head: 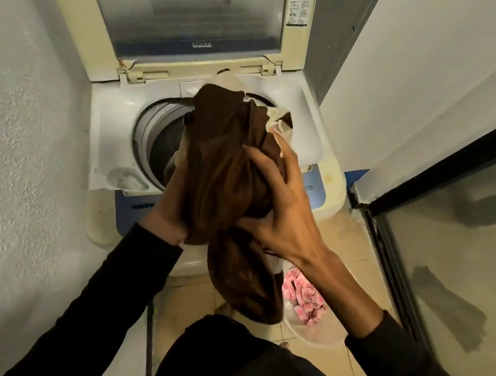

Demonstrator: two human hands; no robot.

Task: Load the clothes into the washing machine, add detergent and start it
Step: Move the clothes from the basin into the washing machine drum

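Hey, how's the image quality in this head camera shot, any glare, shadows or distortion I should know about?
Head view: dim, warm light; wide-angle bending of the walls and the washing machine lid; hazy reflection on the lid's window; soft shadows on the glass door at right; the brown garment and right hand are sharp enough, edges slightly soft.

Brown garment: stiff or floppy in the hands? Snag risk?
Likely floppy: the brown garment bunches between both hands and its tail droops below them. Probably light. The tail may catch the washer rim.
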